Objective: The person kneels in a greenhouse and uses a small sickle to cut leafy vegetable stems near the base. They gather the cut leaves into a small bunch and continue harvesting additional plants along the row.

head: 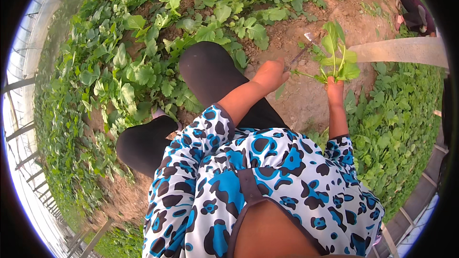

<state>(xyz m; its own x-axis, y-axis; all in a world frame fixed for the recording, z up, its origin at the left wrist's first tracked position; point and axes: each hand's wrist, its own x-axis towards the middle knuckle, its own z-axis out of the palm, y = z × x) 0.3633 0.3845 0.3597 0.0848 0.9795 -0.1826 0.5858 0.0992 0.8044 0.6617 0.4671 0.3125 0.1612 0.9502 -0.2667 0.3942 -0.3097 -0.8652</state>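
Note:
My left hand (269, 74) is closed around a small hand tool (300, 53) with a thin dark shaft and a pale tip. The tool points up and right, over bare soil. In my right hand (335, 87) is a bunch of leafy green plants (337, 55), gripped low by the stems with the leaves upright. A thin green stem (304, 74) stretches between the bunch and my left hand. A single leaf (280, 91) shows just below my left hand. The two hands are apart.
Low leafy crop plants (143, 68) grow thickly on the left and ahead; another green bed (391, 125) lies right. A pale post (398, 51) stands beyond the bunch. Another person (416, 12) is at the upper right. My bent knees (209, 68) are left of my hands. Greenhouse framing (21, 129) curves along the left.

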